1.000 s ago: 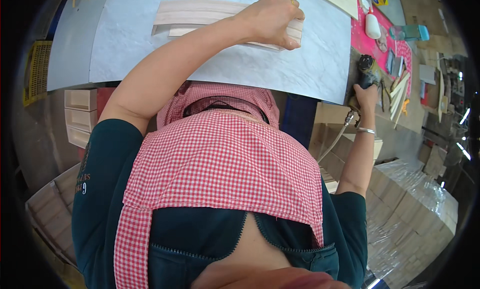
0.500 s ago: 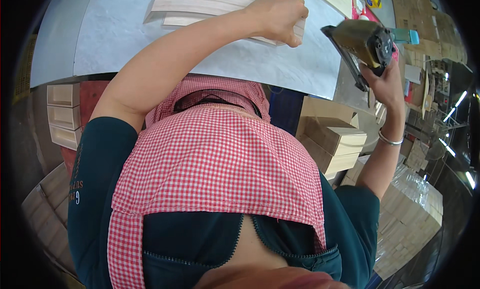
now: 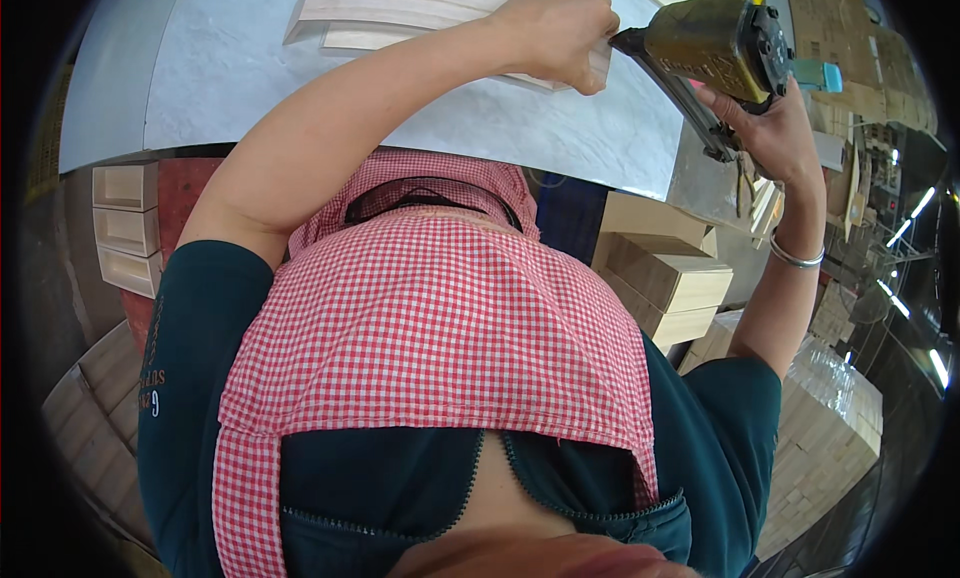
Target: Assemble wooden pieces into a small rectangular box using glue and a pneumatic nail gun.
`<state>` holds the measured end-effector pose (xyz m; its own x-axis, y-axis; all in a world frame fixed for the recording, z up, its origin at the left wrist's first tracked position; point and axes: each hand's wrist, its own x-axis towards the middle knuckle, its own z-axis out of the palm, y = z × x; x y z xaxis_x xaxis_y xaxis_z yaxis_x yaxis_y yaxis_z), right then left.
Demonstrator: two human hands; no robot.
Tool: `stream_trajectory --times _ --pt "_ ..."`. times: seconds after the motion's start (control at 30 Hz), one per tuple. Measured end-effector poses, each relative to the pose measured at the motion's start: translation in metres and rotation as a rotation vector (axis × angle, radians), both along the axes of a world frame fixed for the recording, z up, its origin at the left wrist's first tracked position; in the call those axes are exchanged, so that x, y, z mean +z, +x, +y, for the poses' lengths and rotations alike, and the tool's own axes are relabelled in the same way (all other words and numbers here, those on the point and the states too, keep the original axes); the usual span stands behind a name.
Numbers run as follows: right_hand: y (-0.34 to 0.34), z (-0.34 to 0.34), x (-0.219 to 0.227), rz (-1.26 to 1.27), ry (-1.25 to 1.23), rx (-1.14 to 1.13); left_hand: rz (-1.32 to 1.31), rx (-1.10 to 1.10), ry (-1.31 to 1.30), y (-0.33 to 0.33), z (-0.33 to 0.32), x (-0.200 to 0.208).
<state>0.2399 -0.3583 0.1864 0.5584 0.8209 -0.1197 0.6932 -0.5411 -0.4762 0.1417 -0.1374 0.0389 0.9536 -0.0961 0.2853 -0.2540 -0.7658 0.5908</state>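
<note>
Pale wooden boards (image 3: 400,6) lie together on the light grey tabletop, forming what looks like a shallow frame or box. My left hand (image 3: 558,36) is closed around their right end, fingers over the far side and thumb on the near side. In my right hand (image 3: 775,136) is a nail gun (image 3: 705,53), dark with a yellowish-brown body, gripped by its handle. Its nose touches or nearly touches the right end of the wood, close beside my left fingers. Exactly where the tip meets the wood is hard to make out.
The worktable (image 3: 260,88) has its near edge at my waist. Small wooden boxes (image 3: 125,223) stand low at the left, and more wooden boxes (image 3: 680,278) sit in a carton below right. A wrapped stack of wood pieces (image 3: 825,438) and cardboard cartons (image 3: 838,48) are at the right.
My right hand has brought the nail gun leftward and up, from apart at the right to the end of the boards. My left hand and the wood have stayed almost still.
</note>
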Motion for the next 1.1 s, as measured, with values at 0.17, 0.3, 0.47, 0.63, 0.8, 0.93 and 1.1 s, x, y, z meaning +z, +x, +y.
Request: stream_trajectory --times 0.17,0.3,0.47,0.63,0.8,0.93,1.1 --pt "0.005 0.001 -0.001 0.027 -0.017 -0.006 0.016 -0.004 0.009 0.001 0.000 0.000" --pt "0.008 0.002 -0.005 0.014 0.015 0.029 0.048 -0.012 -0.021 0.000 0.000 -0.001" --pt "0.008 0.000 -0.005 -0.054 0.054 0.105 0.074 -0.027 -0.085 0.000 0.002 -0.001" --pt "-0.004 -0.014 0.007 0.001 0.033 0.084 0.068 -0.063 -0.007 0.002 0.003 0.003" --pt "-0.012 -0.021 0.010 0.007 -0.013 0.073 0.106 -0.081 -0.052 0.005 -0.002 0.005" --pt "-0.013 -0.021 0.004 -0.017 0.061 0.186 0.147 -0.081 -0.082 0.003 -0.002 0.005" --pt "-0.017 -0.017 0.005 -0.010 0.002 0.161 0.188 -0.091 -0.125 0.003 -0.003 0.006"
